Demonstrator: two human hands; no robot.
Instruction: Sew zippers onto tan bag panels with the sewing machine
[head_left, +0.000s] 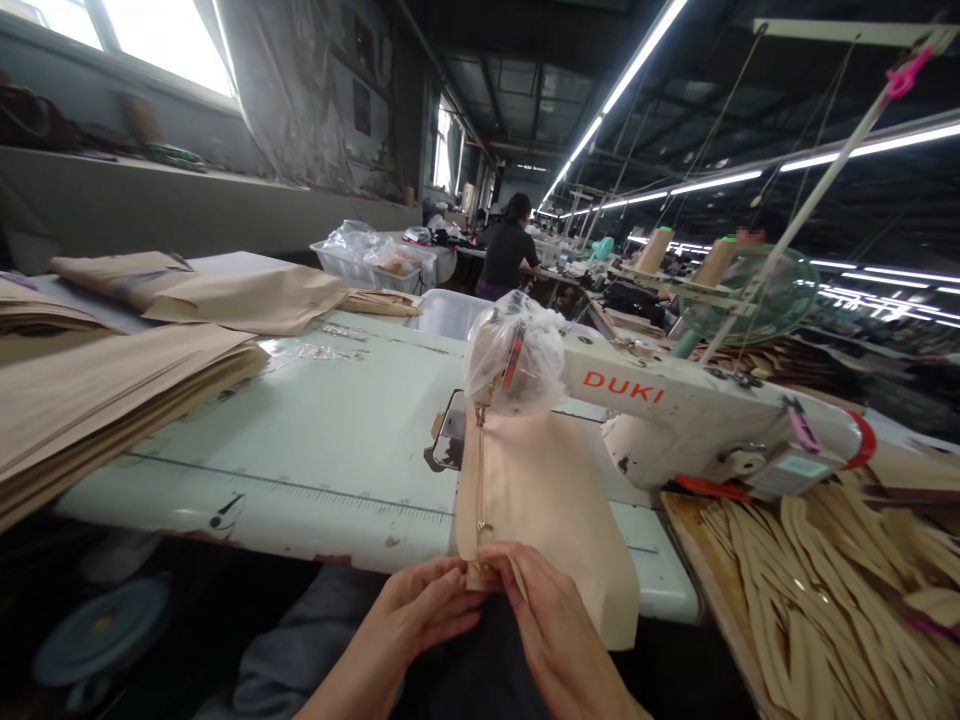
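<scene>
The pale green sewing table [360, 400] takes up most of the view, with a ruler printed along its near edge and the paint pretty chipped. Sitting on it is a white sewing machine [637, 395] with DUKI in red letters. Further back there's a co-worker in a dark top [506, 255], turned away.

On the left side of the table, a thick stack of beige pieces [112, 390], edges fanned a bit. Over on the right, a wooden board [685, 522] loaded with loose beige strips [810, 590], all tangled together.

The beige panel [555, 500] is the piece being worked on — its far end is up under the machine's head, and its near corner hangs past the table edge. A clear plastic bag [551, 350] is bunched around that head.

Both hands are down at the table's front edge, nearly touching. The right hand [544, 600] is pinched on the panel's near edge, and the left hand [420, 610] has its fingertips closed on the bottom end of the zipper strip [481, 480] — that runs up the panel's left side to the presser foot [480, 412]. Smallest bit: a little metal zipper pull [482, 526] just above the fingers.
</scene>
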